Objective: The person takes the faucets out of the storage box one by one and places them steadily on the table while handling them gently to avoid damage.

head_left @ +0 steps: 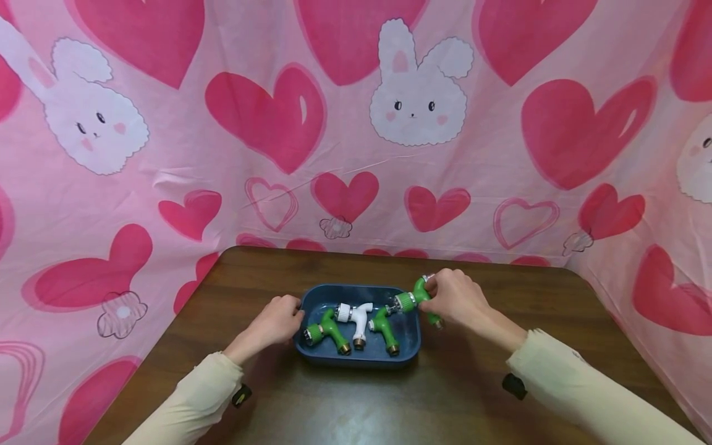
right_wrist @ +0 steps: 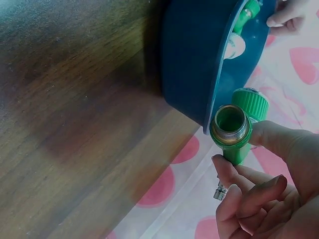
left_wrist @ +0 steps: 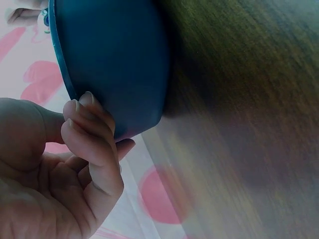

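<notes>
tub (head_left: 356, 364), blue, sits on the table (head_left: 356, 405) with three taps inside: left green tap (head_left: 329, 334), white tap (head_left: 359, 318), right green tap (head_left: 384, 329). fourth one, the held green tap (head_left: 418, 294), is at the tub's far right corner, collar end over the inside, threaded brass end outside the rim

right hand (head_left: 458, 301): grip closed in a thumb-and-fingertip pinch on the tap body, remaining fingers bent and looking clear of it. left hand (head_left: 280, 316): closed on the tub's left rim, fingertips on the outer wall, can't tell how hard it presses

risks, my read:
- held tap twists or drops. cause: few contact points on a rounded body, with ends sticking out both ways. could land on the right green tap or on the table
- collar end is right by the top of the right green tap, can't tell if they touch. a sideways move could snag and drag that one
- brass end could catch the rim on a leftward move and jolt the tub
- left hand pushing down hard could tip the tub, no hand steadying its right side
</notes>
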The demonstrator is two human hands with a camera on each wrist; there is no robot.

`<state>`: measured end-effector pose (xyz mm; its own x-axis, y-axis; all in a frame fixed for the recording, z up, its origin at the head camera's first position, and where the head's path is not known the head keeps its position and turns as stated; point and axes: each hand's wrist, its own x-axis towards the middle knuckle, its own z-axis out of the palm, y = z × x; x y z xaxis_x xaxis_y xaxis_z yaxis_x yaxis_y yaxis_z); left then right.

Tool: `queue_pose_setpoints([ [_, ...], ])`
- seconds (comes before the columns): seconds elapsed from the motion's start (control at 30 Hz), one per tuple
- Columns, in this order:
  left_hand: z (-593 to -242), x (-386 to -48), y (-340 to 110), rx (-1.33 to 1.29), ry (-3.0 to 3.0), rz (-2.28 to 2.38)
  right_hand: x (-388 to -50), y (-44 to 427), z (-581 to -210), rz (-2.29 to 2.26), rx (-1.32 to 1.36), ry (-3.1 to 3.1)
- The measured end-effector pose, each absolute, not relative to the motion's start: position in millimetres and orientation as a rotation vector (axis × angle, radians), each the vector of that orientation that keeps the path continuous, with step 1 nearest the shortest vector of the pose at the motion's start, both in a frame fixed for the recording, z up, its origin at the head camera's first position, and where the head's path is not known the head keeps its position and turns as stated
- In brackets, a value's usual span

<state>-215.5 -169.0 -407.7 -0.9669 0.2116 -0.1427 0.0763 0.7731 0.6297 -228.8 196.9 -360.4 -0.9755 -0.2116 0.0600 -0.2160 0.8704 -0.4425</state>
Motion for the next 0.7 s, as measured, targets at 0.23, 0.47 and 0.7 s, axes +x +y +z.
queue_pose_setpoints([
  [0.23, -409.5, -217.0, -169.3, 0.246, 2.767, 0.963, -229.6, 201.9, -361.8, 0.713, 0.345, -3.018],
  [0.47, -409.9, -218.9, -169.5, 0.255, 2.769, 0.959, -229.0, 207.8, -364.9, 0.706, 0.325, -3.021],
  [0.7, -408.5, -218.7, -170.7, 0.238, 2.741, 0.965, -228.4, 212.1, -365.4, 0.722, 0.318, -3.004],
])
